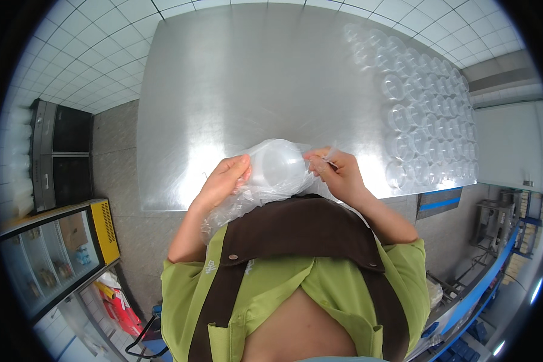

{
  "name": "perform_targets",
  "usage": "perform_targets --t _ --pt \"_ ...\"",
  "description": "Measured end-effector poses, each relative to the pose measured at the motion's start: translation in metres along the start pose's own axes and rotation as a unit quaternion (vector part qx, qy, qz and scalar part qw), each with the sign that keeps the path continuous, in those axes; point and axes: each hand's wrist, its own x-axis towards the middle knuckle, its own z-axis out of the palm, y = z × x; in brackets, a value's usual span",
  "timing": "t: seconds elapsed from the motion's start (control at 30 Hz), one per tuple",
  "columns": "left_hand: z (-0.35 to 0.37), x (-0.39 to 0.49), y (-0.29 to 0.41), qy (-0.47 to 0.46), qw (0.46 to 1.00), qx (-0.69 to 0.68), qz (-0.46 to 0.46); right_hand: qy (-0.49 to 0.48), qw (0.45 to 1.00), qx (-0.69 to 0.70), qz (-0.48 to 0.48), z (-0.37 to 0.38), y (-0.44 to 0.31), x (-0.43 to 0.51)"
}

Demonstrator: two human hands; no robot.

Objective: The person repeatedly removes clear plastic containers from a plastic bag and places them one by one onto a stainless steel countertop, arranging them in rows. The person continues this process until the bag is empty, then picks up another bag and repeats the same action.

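Note:
A clear plastic bag [249,201] with a stack of translucent round plastic cups or bowls [278,164] in it lies at the near edge of the stainless steel table [271,90], against the brown apron. My left hand [228,178] grips the bag and the stack's left side, its thumb on top. On the right, my right hand [335,169] pinches a gathered piece of the clear film between thumb and fingers, just beside the stack. How many pieces the stack holds cannot be told.
Several rows of clear plastic cups [407,115] stand along the table's right side. White tiled wall [99,50] rises behind and to the left. A glass-fronted fridge [54,262] stands at the lower left, black appliances [70,154] above it. Metal equipment [493,221] is at the right.

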Motion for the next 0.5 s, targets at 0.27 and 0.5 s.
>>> perform_targets --t 0.27,0.5 --pt "0.012 -0.005 -0.009 0.001 0.978 -0.009 0.208 -0.127 0.935 -0.292 -0.154 0.052 -0.008 0.036" --pt "0.007 0.01 -0.039 0.147 0.967 -0.074 0.195 -0.167 0.935 -0.288 -0.122 0.066 -0.002 0.05"
